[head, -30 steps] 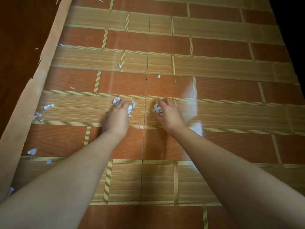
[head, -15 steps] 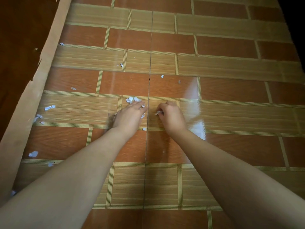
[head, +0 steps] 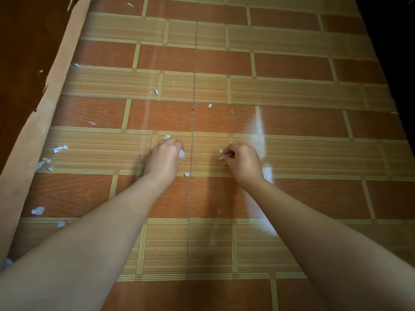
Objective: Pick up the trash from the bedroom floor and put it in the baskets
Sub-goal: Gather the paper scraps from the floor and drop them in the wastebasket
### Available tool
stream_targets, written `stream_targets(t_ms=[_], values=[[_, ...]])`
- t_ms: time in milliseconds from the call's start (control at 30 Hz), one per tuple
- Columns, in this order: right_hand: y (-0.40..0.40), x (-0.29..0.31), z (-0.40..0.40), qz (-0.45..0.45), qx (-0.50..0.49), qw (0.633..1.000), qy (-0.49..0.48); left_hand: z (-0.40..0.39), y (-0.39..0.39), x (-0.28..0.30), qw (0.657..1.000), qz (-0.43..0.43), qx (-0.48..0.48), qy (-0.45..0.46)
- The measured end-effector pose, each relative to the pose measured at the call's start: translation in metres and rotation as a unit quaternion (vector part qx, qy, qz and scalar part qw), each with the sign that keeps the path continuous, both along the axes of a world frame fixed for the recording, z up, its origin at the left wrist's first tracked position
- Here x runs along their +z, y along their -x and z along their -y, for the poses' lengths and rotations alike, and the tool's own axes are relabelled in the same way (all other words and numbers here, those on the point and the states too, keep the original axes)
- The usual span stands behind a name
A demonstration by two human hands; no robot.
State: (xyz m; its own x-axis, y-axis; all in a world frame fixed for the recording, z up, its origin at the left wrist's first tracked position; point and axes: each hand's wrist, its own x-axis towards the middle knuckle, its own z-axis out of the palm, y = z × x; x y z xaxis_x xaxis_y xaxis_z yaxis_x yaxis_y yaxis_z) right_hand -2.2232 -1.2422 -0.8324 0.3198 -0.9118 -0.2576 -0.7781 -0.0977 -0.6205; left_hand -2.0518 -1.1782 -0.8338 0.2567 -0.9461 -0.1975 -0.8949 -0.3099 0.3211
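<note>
Two hands work mid-floor (head: 292,122): the left hand (head: 165,158) curls its fingers round paper scraps (head: 181,153), the right hand (head: 243,163) pinches one scrap (head: 222,156). About seven loose bits (head: 60,149) dot the floor's left edge, four more lie farther out.

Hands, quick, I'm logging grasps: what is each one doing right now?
Left hand: curled round white paper scraps.
Right hand: pinching a thin white scrap at its fingertips.

A glossy floor (head: 292,153) patterned in orange and tan wood-look blocks carries scattered white paper scraps (head: 60,149), most lying along its left side.
</note>
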Motion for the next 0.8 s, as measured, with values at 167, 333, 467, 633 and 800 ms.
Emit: stream_targets(t_ms=[167,333,467,633,800], values=[[0.021,0.017,0.004,0.066,-0.092,0.992,-0.049,0.001,-0.001,0.024,0.994,-0.042,0.085,0.056],[0.041,0.061,0.007,0.149,-0.181,0.966,-0.111,0.006,0.002,0.081,0.978,-0.096,0.154,0.105],[0.053,0.135,0.001,0.218,-0.227,0.937,-0.15,0.003,0.007,0.155,0.96,-0.137,0.206,0.129],[0.063,0.258,-0.017,0.279,-0.247,0.914,-0.162,-0.013,0.009,0.271,0.95,-0.152,0.234,0.14],[0.066,0.405,-0.036,0.307,-0.25,0.904,-0.16,-0.037,0.013,0.417,0.94,-0.159,0.249,0.17]])
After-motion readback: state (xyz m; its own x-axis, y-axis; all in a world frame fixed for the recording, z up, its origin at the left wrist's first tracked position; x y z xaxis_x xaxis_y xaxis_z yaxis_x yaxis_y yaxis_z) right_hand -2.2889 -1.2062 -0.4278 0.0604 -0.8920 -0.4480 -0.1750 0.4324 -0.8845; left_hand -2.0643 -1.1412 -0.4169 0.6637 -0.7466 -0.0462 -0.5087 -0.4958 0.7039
